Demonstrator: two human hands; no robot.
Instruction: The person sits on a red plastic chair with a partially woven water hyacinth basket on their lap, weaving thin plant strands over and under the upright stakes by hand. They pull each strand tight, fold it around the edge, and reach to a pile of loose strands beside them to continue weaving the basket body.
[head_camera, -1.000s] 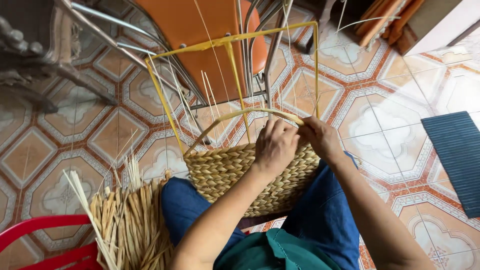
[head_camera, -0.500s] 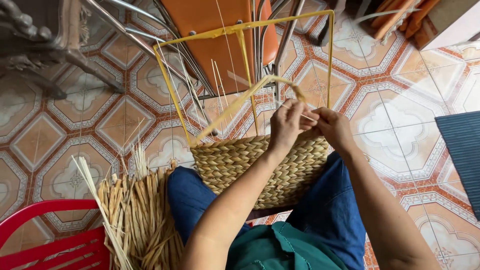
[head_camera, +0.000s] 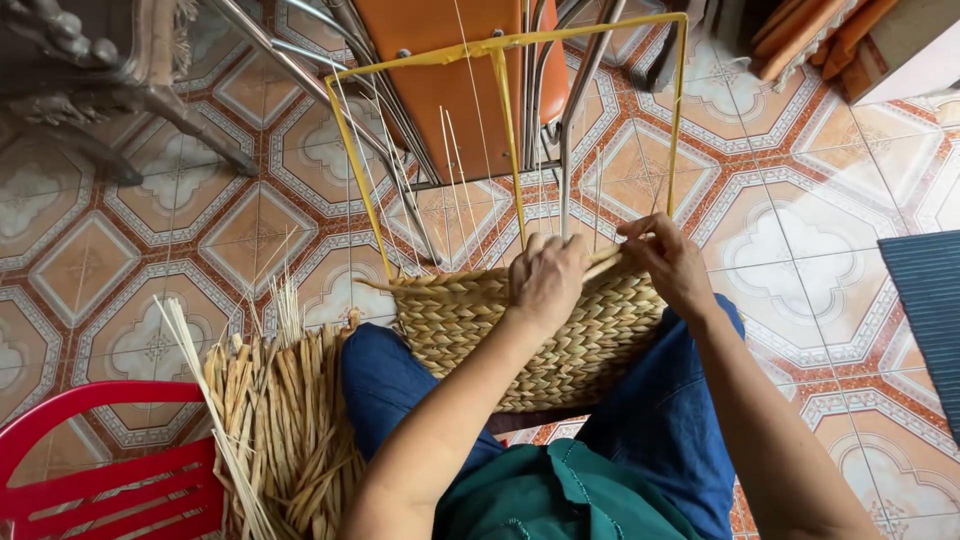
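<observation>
While both hands (head_camera: 610, 270) pinch a straw strand (head_camera: 605, 265), loose straw (head_camera: 290, 420) lies left — chair legs (head_camera: 400, 150) ahead.

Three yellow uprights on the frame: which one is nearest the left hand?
The middle upright. It comes down right at the left hand on the woven basket; the left-corner one and right-corner one stand off to either side.
</observation>
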